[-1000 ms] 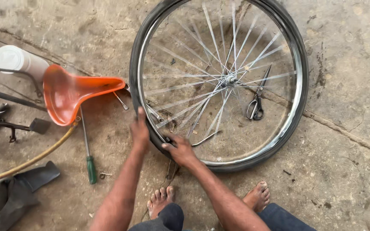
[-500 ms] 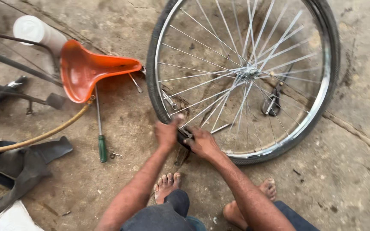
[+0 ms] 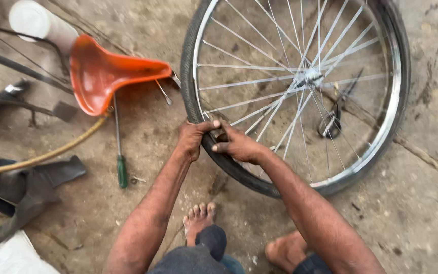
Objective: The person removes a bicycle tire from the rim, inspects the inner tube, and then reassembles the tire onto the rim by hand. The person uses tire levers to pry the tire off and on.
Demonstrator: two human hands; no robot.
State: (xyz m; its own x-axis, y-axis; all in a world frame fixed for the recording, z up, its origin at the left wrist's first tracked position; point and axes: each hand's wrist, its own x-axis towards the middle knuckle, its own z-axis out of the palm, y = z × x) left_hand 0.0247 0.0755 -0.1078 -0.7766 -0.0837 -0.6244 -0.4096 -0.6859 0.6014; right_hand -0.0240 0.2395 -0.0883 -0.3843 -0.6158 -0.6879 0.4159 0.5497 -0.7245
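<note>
- Floor [image 3: 422, 213]: rough grey concrete, dusty, stained beneath me.
- Crack [image 3: 427, 157]: runs diagonally across floor at my right.
- Light: even, soft daylight; faint shadows.

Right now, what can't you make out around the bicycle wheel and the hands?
Head view only:
- Bicycle wheel: top cut off by the frame edge.
- Left hand and right hand: fingertips hidden over the tyre.
- Scissors: partly hidden behind spokes.
- Black rubber strip: cut off at left edge.

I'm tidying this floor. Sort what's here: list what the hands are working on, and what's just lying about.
In hand:
- bicycle wheel
- its black tyre, gripped by left hand and right hand

Lying about:
- orange saddle
- green-handled screwdriver
- scissors
- yellow hose
- black rubber strip
</note>
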